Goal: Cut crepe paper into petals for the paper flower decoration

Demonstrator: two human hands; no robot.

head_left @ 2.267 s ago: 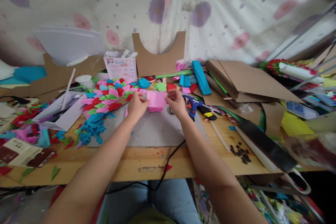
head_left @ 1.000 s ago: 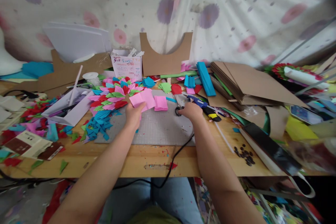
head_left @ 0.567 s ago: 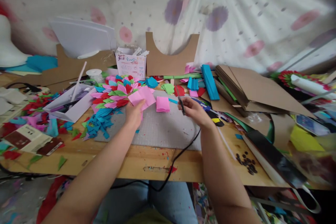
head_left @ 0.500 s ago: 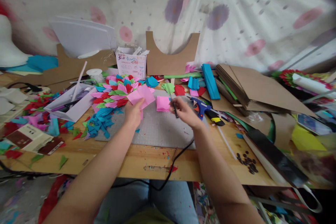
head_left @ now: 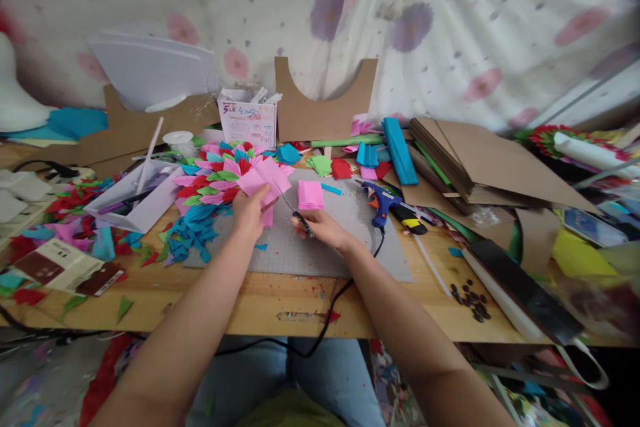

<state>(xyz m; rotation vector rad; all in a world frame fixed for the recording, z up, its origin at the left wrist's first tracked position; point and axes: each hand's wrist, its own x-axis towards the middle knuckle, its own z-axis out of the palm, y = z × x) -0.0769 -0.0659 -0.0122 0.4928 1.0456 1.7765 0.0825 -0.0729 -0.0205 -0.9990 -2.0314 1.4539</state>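
My left hand (head_left: 248,212) is closed on a few pink paper squares (head_left: 262,179), held up over the grey cutting mat (head_left: 320,247). My right hand (head_left: 320,225) grips a pair of scissors (head_left: 293,208) by the handles. Their blades point up-left and reach the lower edge of the pink squares. A small stack of pink squares (head_left: 311,195) lies on the mat just beyond my right hand. A round paper flower (head_left: 220,177) of pink, red, green and blue petals sits left of the mat.
A blue glue gun (head_left: 381,201) lies right of the mat, its black cord running off the table's front edge. Blue paper scraps (head_left: 187,235) lie at the left. Cardboard sheets (head_left: 480,160) are stacked right. A white tray (head_left: 133,197), dark beads (head_left: 469,296) and a black strip (head_left: 520,287) also lie on the table.
My left hand lifted some pink squares off the stack. My right hand reached right, picked up the scissors and brought them back to the paper.
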